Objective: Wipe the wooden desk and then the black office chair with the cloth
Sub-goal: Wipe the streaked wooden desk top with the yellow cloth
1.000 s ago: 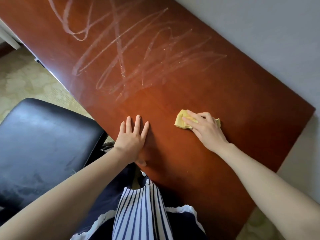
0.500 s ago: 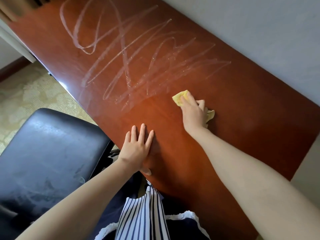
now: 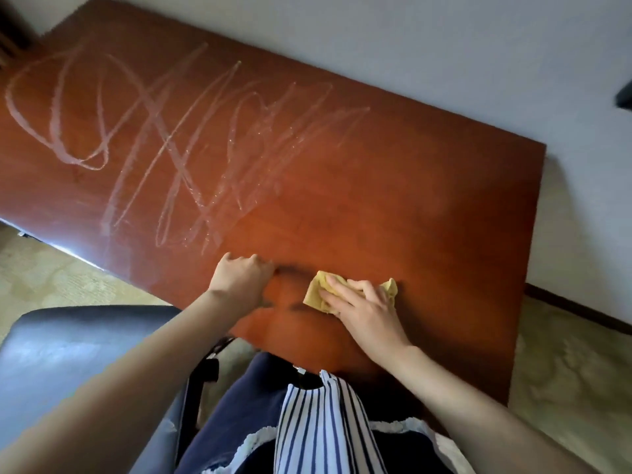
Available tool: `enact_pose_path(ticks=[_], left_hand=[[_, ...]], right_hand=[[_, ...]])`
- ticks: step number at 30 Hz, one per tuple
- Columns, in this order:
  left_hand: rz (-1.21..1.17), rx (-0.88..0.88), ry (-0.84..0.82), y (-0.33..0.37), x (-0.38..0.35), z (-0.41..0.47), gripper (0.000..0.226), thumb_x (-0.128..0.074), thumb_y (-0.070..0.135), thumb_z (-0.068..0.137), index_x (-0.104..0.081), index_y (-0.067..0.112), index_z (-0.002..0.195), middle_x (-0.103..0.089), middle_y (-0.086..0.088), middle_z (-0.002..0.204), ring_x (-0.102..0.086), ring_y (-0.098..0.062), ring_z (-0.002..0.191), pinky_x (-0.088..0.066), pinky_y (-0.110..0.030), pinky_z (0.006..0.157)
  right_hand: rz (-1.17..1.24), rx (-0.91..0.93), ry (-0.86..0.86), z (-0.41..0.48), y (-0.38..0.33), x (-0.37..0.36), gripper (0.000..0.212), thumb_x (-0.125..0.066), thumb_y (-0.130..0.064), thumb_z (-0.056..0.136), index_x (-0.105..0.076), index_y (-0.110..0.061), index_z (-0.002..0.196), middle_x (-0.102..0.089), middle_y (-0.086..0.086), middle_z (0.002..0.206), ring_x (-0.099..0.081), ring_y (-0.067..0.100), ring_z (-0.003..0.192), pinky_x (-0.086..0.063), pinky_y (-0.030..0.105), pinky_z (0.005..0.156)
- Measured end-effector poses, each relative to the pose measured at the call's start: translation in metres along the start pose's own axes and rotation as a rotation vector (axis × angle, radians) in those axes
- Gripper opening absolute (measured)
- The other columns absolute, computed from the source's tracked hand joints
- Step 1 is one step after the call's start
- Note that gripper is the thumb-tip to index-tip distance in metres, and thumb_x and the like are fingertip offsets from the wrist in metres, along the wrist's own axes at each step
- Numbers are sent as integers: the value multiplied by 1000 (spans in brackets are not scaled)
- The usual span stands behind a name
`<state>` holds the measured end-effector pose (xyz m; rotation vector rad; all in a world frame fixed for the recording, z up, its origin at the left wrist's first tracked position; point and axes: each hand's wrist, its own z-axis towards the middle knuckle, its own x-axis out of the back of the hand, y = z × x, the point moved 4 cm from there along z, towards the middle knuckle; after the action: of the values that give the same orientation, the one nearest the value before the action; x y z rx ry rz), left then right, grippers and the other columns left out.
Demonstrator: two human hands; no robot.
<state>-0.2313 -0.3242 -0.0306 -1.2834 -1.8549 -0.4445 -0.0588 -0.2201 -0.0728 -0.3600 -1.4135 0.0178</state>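
The reddish wooden desk (image 3: 427,200) fills the middle of the view, with whitish smeared streaks (image 3: 178,145) across its left half. A small yellow cloth (image 3: 315,291) lies near the desk's front edge. My right hand (image 3: 362,307) presses flat on the cloth with fairly straight fingers. My left hand (image 3: 241,278) rests on the bare wood just left of the cloth, its fingers curled under and holding nothing. The black office chair (image 3: 85,354) shows its seat at the lower left, beside my left forearm.
A pale wall (image 3: 444,46) runs behind the desk. Patterned beige carpet (image 3: 564,388) lies to the right of the desk and under its left front edge. My striped and navy clothing (image 3: 318,429) fills the bottom centre.
My right hand has drawn the cloth back from mid-desk toward the front edge. My left hand went from flat with spread fingers to curled. The view has pulled back and swung left.
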Motion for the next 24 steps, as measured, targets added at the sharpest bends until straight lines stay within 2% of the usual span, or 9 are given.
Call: enact_pose_path(ticks=[3,9,12,14,18,24], left_hand=[[46,-78,59,-7,20,21,65,-58,57,85,-39,26,139,-51,3,133,-50,-21,123,-35,-36,103],[30,-266,193,-6,39,52,80,-64,54,82,-24,27,147,-32,0,144,-38,-23,129,-35,-37,103],[22,-347,200,-7,43,67,96,-66,56,79,-10,26,151,-13,-2,156,-19,-24,143,-24,-41,113],[36,-376,190,-9,47,82,104,-65,60,78,-1,25,152,0,-4,160,-4,-24,147,-16,-42,118],[67,-379,168,-14,55,111,121,-65,68,71,14,23,151,19,-7,158,12,-25,147,-6,-47,119],[114,-441,128,-19,56,141,132,-60,81,62,26,25,146,31,-3,155,23,-23,144,9,-48,115]], right_hand=[[17,-144,40,-15,-1,7,49,-82,-15,69,-68,-26,115,-61,-9,128,-62,21,92,-54,38,78],[41,-539,81,-21,-12,14,43,-79,-10,72,-67,-21,111,-61,-6,127,-60,23,91,-54,40,72],[-7,-730,120,-20,-18,15,41,-85,-8,63,-71,-18,99,-64,4,110,-62,27,87,-53,41,69],[-56,-812,176,-17,-19,15,38,-88,-9,58,-73,-17,92,-64,5,100,-63,28,81,-49,39,65],[-37,-924,193,-13,-6,13,28,-81,-10,71,-73,-16,97,-64,4,105,-60,29,87,-51,41,68],[-86,-933,260,12,50,28,27,-81,-4,70,-74,-8,96,-65,8,83,-58,32,76,-53,44,60]])
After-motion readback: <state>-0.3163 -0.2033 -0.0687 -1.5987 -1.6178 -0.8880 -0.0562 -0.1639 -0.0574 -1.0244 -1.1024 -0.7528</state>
